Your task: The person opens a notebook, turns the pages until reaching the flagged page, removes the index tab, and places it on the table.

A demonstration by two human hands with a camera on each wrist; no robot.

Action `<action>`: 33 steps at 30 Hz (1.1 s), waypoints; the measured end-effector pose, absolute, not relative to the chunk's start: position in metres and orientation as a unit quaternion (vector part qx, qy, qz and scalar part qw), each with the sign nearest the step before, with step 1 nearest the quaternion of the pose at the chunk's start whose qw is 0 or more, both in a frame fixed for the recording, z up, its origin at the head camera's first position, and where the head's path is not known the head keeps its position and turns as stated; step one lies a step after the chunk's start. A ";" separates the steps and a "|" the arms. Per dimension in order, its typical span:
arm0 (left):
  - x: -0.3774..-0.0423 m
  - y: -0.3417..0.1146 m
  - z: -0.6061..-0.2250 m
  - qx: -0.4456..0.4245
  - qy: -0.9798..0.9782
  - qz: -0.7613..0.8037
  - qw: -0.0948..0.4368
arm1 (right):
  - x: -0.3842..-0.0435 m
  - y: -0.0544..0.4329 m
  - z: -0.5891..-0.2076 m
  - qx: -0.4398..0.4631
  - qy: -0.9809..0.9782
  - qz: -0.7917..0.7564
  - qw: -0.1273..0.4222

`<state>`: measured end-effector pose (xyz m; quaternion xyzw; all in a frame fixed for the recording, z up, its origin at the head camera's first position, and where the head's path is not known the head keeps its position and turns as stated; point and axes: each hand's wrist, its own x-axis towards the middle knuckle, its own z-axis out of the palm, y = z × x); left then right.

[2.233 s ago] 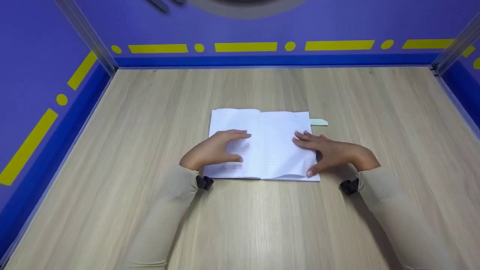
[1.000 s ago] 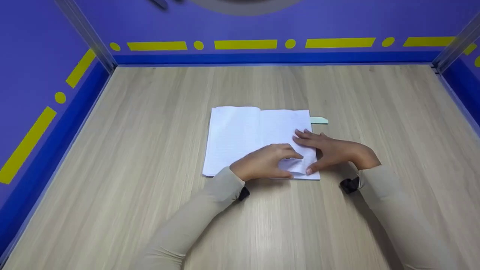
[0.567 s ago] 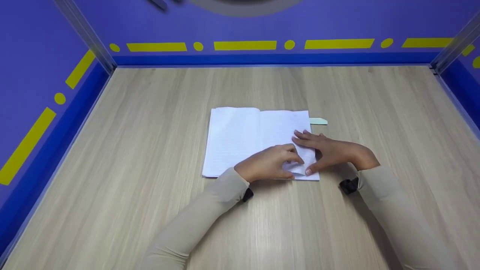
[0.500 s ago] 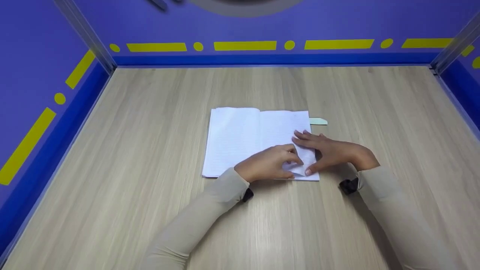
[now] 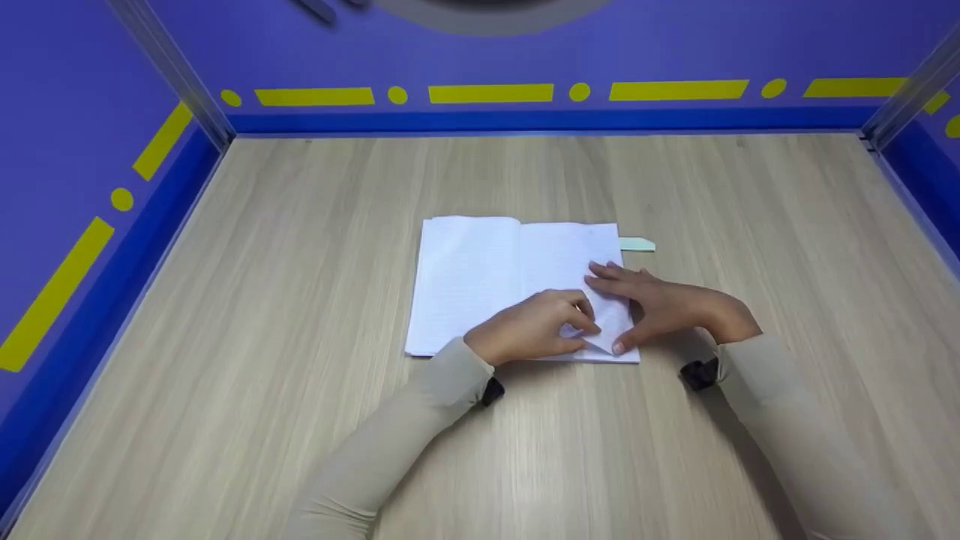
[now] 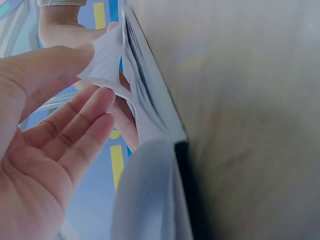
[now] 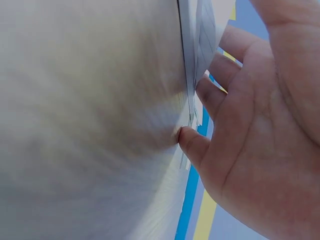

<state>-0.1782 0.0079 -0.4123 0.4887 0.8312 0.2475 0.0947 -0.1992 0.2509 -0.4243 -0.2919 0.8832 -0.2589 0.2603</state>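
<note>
An open notebook (image 5: 469, 277) with white lined pages lies flat on the table. In the head view my left hand (image 5: 534, 326) is over the lower part of its right page and pinches the page's lower edge. The left wrist view shows the lifted paper (image 6: 107, 60) bent between thumb and finger of my left hand (image 6: 45, 130), raised off the sheets below. My right hand (image 5: 660, 304) rests on the right page's outer edge, fingers spread, thumb at the lower corner. In the right wrist view, the right hand's (image 7: 255, 115) fingers touch the paper.
A pale green tab (image 5: 637, 244) sticks out past the notebook's upper right edge. The wooden table (image 5: 337, 210) is bounded by blue-purple panels (image 5: 487, 60) with yellow marks at the back and sides.
My left hand has moved from the left page across to the lower right page and pinched its edge, lifting and folding it. My right hand has stayed in place.
</note>
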 end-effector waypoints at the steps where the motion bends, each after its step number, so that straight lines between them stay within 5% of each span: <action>1: -0.178 0.007 -0.412 0.488 0.832 0.248 0.093 | -0.199 0.251 -0.425 -0.288 0.884 -0.259 0.261; 33: -0.183 -0.019 -0.410 0.405 0.812 0.417 0.047 | -0.206 0.263 -0.419 -0.206 0.904 -0.318 0.198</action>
